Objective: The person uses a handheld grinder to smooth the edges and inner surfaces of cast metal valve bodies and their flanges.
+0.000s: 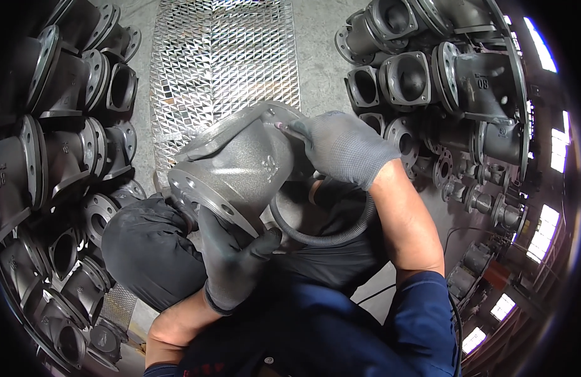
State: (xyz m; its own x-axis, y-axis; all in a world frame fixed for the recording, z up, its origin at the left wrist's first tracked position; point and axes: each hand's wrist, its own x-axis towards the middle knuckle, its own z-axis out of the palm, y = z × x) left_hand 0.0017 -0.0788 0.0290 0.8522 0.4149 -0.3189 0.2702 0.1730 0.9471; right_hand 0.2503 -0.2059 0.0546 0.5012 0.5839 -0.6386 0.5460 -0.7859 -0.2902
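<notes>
A grey cast-metal valve body with bolt-holed flanges is tilted in front of me, above my dark-trousered legs. My left hand, in a grey work glove, grips its lower round flange, the thumb lying along the near side. My gloved right hand is closed around a small tool with a pinkish tip, held at the upper right part of the casting. The glove hides most of this tool. A grey ribbed hose loops below my right wrist; its ends are partly hidden.
Stacked flanged castings rise close on my left. More castings are piled on the right. A shiny patterned metal plate lies on the concrete floor ahead. A thin black cable runs by my right sleeve.
</notes>
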